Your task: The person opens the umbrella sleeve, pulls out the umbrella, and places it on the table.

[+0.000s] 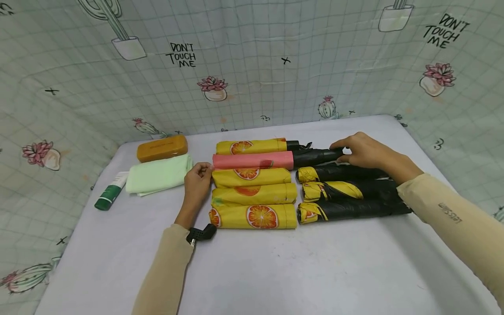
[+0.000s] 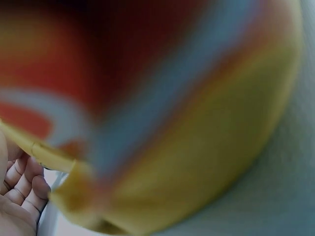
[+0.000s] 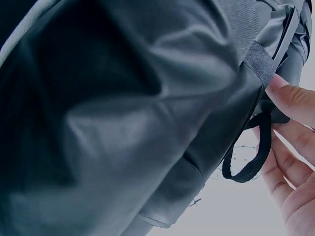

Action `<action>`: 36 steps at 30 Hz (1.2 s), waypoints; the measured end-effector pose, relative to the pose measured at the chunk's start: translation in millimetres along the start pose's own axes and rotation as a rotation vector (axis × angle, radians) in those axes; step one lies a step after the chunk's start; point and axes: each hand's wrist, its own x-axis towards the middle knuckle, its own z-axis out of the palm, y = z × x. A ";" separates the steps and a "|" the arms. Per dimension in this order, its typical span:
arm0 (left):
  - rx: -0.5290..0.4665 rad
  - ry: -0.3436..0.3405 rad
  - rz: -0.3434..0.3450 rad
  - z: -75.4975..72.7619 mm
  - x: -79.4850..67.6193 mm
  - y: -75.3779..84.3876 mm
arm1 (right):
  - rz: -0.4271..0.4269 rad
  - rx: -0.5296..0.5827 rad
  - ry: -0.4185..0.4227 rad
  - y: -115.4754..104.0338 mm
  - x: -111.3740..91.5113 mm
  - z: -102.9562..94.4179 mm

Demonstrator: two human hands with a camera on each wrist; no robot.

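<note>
A pink sleeve [image 1: 252, 160] lies with a black folded umbrella [image 1: 315, 156] coming out of its right end. My right hand [image 1: 364, 151] pinches the far end of that umbrella between thumb and fingers. In the right wrist view, a black wrist loop [image 3: 261, 152] hangs by the fingers. At the sleeve's left end, my left hand [image 1: 198, 181] has its fingertips at the corner, fingers bent. Below lie three yellow sleeves with orange slices, the lowest one [image 1: 252, 217] nearest me. To their right lie three black-and-yellow folded umbrellas, the nearest one [image 1: 354, 211] under the right forearm.
Behind the pink sleeve lies another yellow sleeve [image 1: 252, 146] with a black end showing. On the left are a brown case [image 1: 162, 148], a folded pale green cloth [image 1: 159, 176] and a green-and-white tube [image 1: 111, 192]. A patterned curtain [image 1: 252, 61] hangs behind the white table [image 1: 260, 275].
</note>
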 end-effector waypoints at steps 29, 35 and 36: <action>0.039 -0.009 0.001 -2.2 0.4 -1.5 | 0.090 -0.035 0.036 39.6 -40.0 -11.6; 0.027 -0.011 0.008 -1.9 0.6 -0.5 | 0.113 -0.060 0.050 45.7 -47.5 -14.7; 0.024 -0.011 0.009 -1.6 1.0 -0.3 | 0.118 -0.060 0.050 45.8 -48.6 -15.7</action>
